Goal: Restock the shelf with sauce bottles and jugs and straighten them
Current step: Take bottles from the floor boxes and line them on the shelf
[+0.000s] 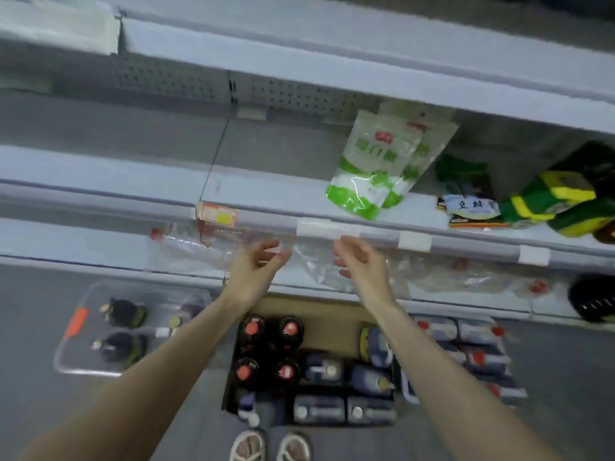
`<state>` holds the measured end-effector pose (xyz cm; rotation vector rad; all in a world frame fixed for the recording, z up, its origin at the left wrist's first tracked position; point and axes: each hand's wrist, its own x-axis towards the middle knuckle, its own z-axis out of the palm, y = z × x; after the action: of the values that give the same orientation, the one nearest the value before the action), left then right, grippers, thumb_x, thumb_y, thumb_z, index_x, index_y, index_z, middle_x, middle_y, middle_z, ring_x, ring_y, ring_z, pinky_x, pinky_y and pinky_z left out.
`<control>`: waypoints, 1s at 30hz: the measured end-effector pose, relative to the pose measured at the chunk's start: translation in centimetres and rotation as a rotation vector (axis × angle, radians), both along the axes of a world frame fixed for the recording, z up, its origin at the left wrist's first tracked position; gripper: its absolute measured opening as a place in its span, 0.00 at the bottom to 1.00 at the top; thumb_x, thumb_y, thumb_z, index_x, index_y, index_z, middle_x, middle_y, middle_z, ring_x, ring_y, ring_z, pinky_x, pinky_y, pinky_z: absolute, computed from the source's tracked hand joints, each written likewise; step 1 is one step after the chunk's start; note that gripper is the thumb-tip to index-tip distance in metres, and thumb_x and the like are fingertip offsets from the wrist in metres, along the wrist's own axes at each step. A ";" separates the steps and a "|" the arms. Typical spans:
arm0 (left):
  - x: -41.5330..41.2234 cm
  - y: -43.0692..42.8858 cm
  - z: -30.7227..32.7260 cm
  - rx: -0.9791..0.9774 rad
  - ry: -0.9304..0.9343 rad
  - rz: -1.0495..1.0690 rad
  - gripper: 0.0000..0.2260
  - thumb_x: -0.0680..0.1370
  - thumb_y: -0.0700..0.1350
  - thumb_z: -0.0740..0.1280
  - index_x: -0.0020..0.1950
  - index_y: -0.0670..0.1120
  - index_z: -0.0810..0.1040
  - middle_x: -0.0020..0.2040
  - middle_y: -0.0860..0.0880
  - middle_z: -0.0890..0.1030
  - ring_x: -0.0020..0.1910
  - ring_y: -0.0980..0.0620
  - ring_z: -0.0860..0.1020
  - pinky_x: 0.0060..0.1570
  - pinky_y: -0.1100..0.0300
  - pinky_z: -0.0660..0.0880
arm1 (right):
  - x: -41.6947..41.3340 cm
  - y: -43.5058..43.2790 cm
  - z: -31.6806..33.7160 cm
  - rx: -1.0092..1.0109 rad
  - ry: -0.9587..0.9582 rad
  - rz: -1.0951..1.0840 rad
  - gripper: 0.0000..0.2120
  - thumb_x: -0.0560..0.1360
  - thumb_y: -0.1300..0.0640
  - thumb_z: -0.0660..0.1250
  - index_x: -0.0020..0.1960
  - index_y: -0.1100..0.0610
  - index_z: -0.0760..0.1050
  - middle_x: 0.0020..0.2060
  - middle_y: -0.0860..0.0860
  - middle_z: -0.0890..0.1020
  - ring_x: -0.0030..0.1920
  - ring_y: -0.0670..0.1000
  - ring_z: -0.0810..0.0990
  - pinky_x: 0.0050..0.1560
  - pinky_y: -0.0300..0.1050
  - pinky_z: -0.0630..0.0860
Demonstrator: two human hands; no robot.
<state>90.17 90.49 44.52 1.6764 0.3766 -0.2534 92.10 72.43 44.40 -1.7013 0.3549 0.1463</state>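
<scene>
Our two shoes (270, 446) stand on the floor at the near edge of the cardboard box (319, 311). Its left side holds dark sauce bottles (269, 347) with red caps, and its right side holds jugs (334, 371) packed together. Over the box's far edge our left hand (258, 262) and right hand (361, 262) hover side by side, apart, just under the front edge of the shelf (259, 191). Both hands are half wide, fingers loosely bent, gripping nothing. Bottles and jugs lie well below them. Green-and-white pouches (372, 168) lean near the shelf's right end. We see a clear bin (66, 361) of bottles left of the box.
</scene>
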 end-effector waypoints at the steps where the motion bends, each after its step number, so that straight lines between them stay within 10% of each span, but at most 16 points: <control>1: -0.7 0.3 -2.3 -0.003 0.040 0.005 0.22 0.67 0.57 0.71 0.57 0.48 0.76 0.45 0.47 0.80 0.46 0.50 0.79 0.46 0.56 0.74 | -0.8 0.4 -2.3 -0.001 0.046 0.006 0.02 0.76 0.59 0.68 0.47 0.52 0.76 0.38 0.54 0.81 0.37 0.49 0.79 0.36 0.38 0.73; 8: -5.1 2.6 -19.1 -0.036 0.242 0.032 0.03 0.77 0.43 0.69 0.50 0.49 0.78 0.43 0.47 0.81 0.45 0.50 0.79 0.52 0.54 0.74 | -5.8 2.9 -18.5 -0.018 0.293 -0.022 0.08 0.76 0.60 0.68 0.53 0.63 0.78 0.40 0.49 0.81 0.38 0.39 0.79 0.40 0.26 0.72; 16: -6.9 3.3 -34.7 -0.068 0.385 0.089 0.03 0.79 0.42 0.66 0.47 0.51 0.76 0.41 0.49 0.80 0.42 0.52 0.78 0.41 0.63 0.73 | -8.2 4.1 -35.8 -0.133 0.588 -0.059 0.22 0.71 0.40 0.70 0.57 0.54 0.76 0.49 0.48 0.83 0.54 0.49 0.80 0.61 0.50 0.75; 21: -7.8 2.7 -41.7 -0.026 0.403 0.078 0.06 0.75 0.51 0.70 0.51 0.52 0.77 0.41 0.54 0.83 0.47 0.51 0.81 0.51 0.52 0.76 | -7.9 5.0 -41.7 -0.106 0.664 -0.052 0.34 0.73 0.37 0.66 0.74 0.53 0.64 0.65 0.47 0.74 0.67 0.51 0.70 0.61 0.41 0.64; 30: -8.1 1.5 -46.2 -0.048 0.425 0.081 0.12 0.77 0.50 0.67 0.58 0.48 0.77 0.44 0.53 0.83 0.48 0.54 0.82 0.52 0.57 0.76 | -7.4 5.5 -47.5 0.150 0.712 -0.109 0.39 0.57 0.27 0.72 0.63 0.39 0.66 0.62 0.46 0.76 0.61 0.52 0.77 0.65 0.57 0.72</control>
<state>82.08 91.97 -1.72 1.5503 0.7475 -0.5569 84.69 77.96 -3.05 -1.4327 0.9356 0.6873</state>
